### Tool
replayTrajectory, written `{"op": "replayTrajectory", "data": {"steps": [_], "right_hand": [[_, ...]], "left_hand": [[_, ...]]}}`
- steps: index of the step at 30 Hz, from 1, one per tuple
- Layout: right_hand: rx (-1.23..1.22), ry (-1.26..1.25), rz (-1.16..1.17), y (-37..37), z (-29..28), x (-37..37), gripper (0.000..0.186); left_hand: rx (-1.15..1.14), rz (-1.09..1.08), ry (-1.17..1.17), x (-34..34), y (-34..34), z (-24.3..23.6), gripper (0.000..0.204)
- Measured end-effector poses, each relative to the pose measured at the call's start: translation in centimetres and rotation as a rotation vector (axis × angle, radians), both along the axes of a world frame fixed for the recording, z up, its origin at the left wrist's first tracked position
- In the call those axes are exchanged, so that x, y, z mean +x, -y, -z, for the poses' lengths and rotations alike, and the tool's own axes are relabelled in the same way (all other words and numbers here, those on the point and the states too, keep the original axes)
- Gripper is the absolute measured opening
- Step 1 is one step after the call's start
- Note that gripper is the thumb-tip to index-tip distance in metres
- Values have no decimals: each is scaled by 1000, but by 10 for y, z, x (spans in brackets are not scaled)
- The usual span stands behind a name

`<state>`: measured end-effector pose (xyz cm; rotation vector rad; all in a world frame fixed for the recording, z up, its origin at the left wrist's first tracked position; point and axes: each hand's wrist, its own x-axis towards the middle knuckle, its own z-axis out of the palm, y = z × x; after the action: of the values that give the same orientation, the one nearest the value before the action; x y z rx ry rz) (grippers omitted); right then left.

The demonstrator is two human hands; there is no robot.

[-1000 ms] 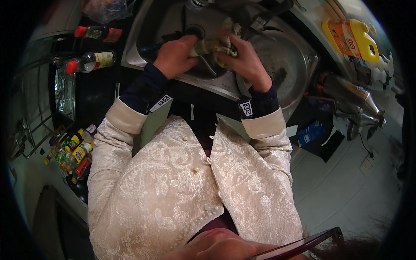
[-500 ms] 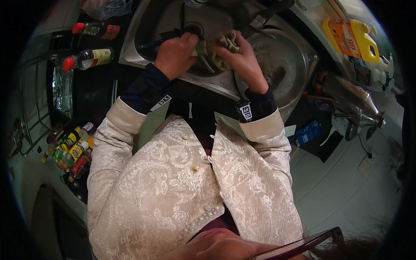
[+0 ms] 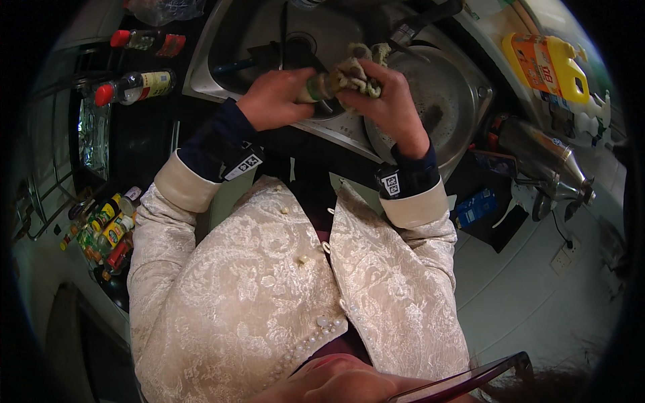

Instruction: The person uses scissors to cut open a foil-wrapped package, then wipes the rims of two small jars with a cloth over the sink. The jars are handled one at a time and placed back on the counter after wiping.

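Over the sink (image 3: 199, 79), my left hand (image 3: 277, 101) is closed round a small bottle or jar (image 3: 316, 88), pale green and mostly hidden by the fingers. My right hand (image 3: 395, 101) grips a bunched, patterned cloth (image 3: 358, 72) against the other end of it. Below and left of them, a blue-handled utensil (image 3: 234, 66) lies in the left bowl; its dark end is partly hidden by my left hand. A round metal basin (image 3: 465, 101) with sudsy liquid and a dark patch sits in the right bowl.
The faucet (image 3: 430, 20) reaches over from behind. Two red-capped bottles (image 3: 151, 85) lie on the left counter, with several condiment bottles (image 3: 111, 228) nearer me. To the right are a yellow jug (image 3: 544, 64), a steel flask (image 3: 547, 151), a phone (image 3: 496, 163) and a blue packet (image 3: 477, 207).
Both hands have come slightly nearer to me and the bottle or jar has tilted a little. The cloth has shifted and bunched up higher in my right hand.
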<state>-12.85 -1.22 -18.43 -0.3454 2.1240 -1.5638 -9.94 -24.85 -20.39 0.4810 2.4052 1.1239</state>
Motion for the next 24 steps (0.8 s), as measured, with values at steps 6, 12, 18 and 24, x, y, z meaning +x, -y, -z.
{"op": "replayTrajectory", "data": {"steps": [6,12,18,24], "right_hand": [[106,275,163,6,3,-4,33],[-88,285,139,-3,7,-3,38],[-52,1,-208,0,-1,-6,43],[-120,115,2,9,11,1,23]], "left_hand": [[-202,-60,-359,4,-15,-4,35],[-68,-19,-180,4,-5,13,45],[269,-22,334,2,1,17,36],[30,-40,89,1,-12,8,37]]}}
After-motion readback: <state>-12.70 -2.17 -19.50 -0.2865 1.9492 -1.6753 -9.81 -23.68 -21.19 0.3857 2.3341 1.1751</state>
